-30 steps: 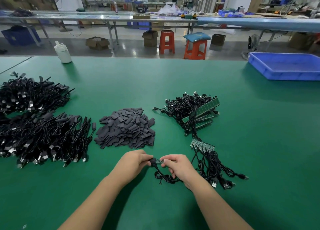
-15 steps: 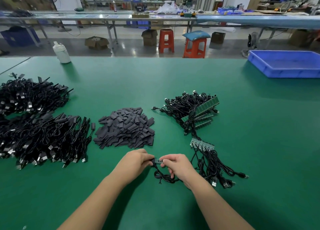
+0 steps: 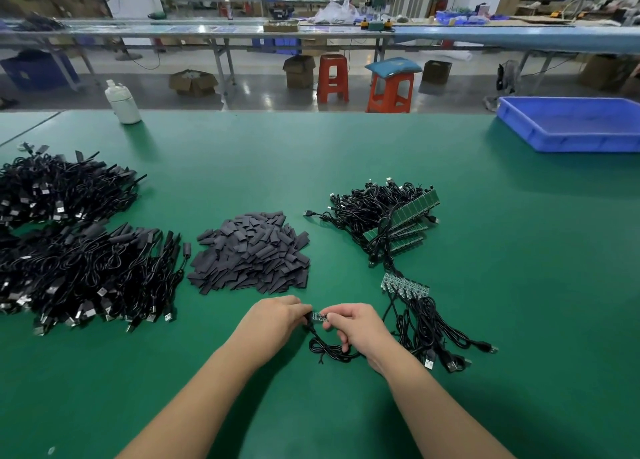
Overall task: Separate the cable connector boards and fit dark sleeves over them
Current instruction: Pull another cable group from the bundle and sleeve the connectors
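A small green connector board (image 3: 318, 316) is held between both hands just above the green table (image 3: 519, 285). My left hand (image 3: 273, 320) pinches its left end, where the black cable (image 3: 329, 349) leaves. My right hand (image 3: 356, 325) pinches its right end. The cable loops down onto the table under my right hand. A strip of joined boards (image 3: 404, 283) with their cables lies to the right. Beyond the hands sits a pile of dark sleeves (image 3: 252, 252). More board strips with cables (image 3: 391, 216) are stacked at centre right.
Heaps of black cables with fitted sleeves (image 3: 86, 271) fill the left side, with another cable heap (image 3: 59, 188) behind. A white bottle (image 3: 123, 103) stands at the far left edge. A blue tray (image 3: 571, 124) sits far right. Stools and benches stand beyond the table.
The board between my fingers shows more green now than a second ago. Both hands stay at about the same spot near the table's front.
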Demonstrator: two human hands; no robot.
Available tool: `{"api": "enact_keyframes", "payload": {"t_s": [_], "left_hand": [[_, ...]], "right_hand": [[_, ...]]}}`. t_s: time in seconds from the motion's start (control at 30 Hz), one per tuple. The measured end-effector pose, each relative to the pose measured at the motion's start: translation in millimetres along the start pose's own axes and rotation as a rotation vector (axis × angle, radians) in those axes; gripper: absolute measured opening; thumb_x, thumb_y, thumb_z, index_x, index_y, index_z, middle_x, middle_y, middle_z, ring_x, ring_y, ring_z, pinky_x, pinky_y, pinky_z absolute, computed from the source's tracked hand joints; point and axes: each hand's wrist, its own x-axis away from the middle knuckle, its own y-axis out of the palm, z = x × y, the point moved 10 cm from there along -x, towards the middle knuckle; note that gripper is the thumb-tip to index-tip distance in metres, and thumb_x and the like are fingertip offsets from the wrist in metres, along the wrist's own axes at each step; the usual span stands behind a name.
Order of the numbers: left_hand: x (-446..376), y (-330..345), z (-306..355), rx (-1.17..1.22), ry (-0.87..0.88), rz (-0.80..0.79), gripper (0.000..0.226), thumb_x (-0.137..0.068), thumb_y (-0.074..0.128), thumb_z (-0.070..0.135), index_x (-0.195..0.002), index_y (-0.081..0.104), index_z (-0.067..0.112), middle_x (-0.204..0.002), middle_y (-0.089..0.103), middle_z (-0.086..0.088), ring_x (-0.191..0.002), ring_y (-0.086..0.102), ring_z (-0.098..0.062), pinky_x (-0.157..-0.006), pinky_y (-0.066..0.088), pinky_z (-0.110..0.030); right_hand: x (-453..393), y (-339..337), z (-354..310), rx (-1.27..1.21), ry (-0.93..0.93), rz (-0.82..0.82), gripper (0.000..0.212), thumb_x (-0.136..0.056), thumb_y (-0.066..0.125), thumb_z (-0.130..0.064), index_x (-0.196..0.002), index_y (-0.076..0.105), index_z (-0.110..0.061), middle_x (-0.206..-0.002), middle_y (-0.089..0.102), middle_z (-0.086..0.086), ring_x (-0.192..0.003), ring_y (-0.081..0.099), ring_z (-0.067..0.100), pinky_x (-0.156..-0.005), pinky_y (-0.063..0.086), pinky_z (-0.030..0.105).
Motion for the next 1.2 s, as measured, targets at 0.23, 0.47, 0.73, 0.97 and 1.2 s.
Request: {"api": "enact_keyframes", "payload": {"t_s": [0.23, 0.47, 0.73, 0.97, 1.2], "left_hand": [[-4, 12, 10, 0.086, -0.030, -0.055, 0.025, -0.099, 0.053, 0.029, -0.116, 0.069, 0.021, -0.102, 0.067, -0.001, -0.097, 0.063, -0.020, -0.087, 0.046, -0.031], [-6, 13, 11, 0.133, -0.075, -0.018, 0.026, -0.099, 0.053, 0.028, -0.119, 0.069, 0.023, -0.101, 0.068, -0.002, -0.096, 0.062, -0.021, -0.087, 0.045, -0.031], [0, 10, 6, 0.246, -0.051, 0.073, 0.020, -0.092, 0.063, 0.021, -0.109, 0.073, 0.025, -0.093, 0.073, 0.009, -0.084, 0.065, -0.007, -0.078, 0.045, -0.014], [-1, 17, 9, 0.220, -0.051, 0.039, 0.024, -0.093, 0.060, 0.023, -0.114, 0.071, 0.029, -0.091, 0.072, 0.007, -0.083, 0.065, -0.011, -0.078, 0.050, -0.024], [-13, 29, 23, -0.073, -0.023, -0.111, 0.028, -0.098, 0.048, 0.029, -0.124, 0.058, 0.028, -0.095, 0.061, 0.000, -0.087, 0.062, -0.023, -0.077, 0.047, -0.032]], "right_hand": [[-1, 1, 2, 0.049, -0.038, 0.008, 0.020, -0.095, 0.059, -0.008, -0.097, 0.073, -0.022, -0.078, 0.075, 0.000, -0.050, 0.051, 0.010, -0.054, 0.053, 0.027], [-5, 3, 6, 0.006, -0.022, -0.025, 0.025, -0.095, 0.058, -0.007, -0.115, 0.066, -0.020, -0.081, 0.074, 0.013, -0.057, 0.061, 0.014, -0.061, 0.056, 0.028], [-3, 8, 3, -0.092, 0.012, -0.101, 0.022, -0.096, 0.058, -0.001, -0.112, 0.065, -0.014, -0.088, 0.077, 0.005, -0.070, 0.072, 0.017, -0.061, 0.057, 0.023], [0, 9, 3, -0.053, 0.022, -0.110, 0.025, -0.097, 0.056, -0.001, -0.121, 0.061, -0.007, -0.094, 0.076, 0.009, -0.078, 0.074, 0.019, -0.064, 0.059, 0.025], [2, 11, 2, -0.012, 0.001, -0.111, 0.033, -0.102, 0.046, -0.002, -0.133, 0.055, -0.005, -0.097, 0.073, 0.009, -0.077, 0.073, 0.017, -0.065, 0.058, 0.024]]}}
